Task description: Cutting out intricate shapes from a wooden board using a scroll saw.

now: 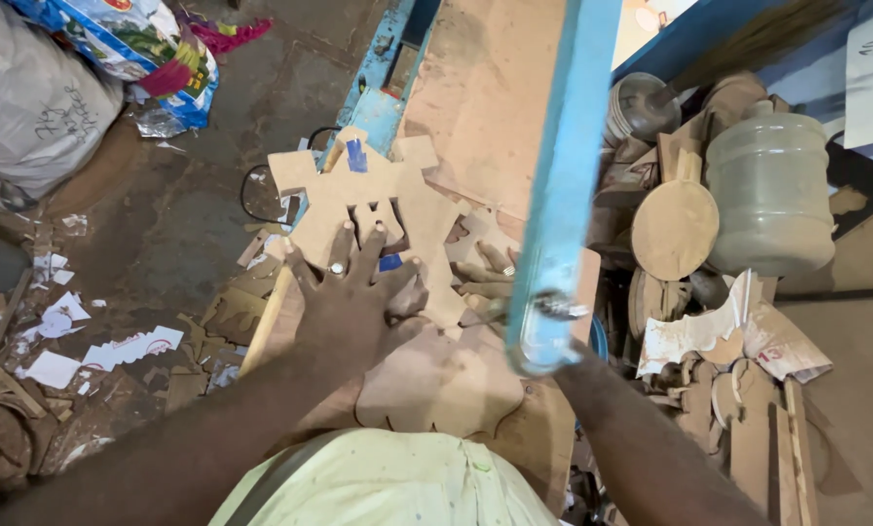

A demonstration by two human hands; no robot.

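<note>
The left hand (353, 297) is lying flat, fingers spread wide and pressing down, on a pale brown fibreboard cut-out with a jagged, lobed outline (383, 209); the spread looks meant to be holding the thin sheet steady against the dusty work surface (485, 93) beneath it. The cut-out is sitting in the middle of the view, running from a blue-marked tip near the top down to a rounded lower part close to the person's pale green shirt (388, 482). The right hand (490, 278) is resting on the cut-out's right edge, and its visible fingers are lying straight and close together, as if bracing that side. A blue painted metal arm of a machine (563, 175) is crossing in front of it, hiding the knuckles, thumb and wrist, so its full grip cannot be told. Whatever is working at the arm's bright lower end (543, 312) is too blurred to make out. A dusty clear plastic water jug (769, 190) and a round wooden paddle shape (674, 229) are standing among offcuts at right.
</note>
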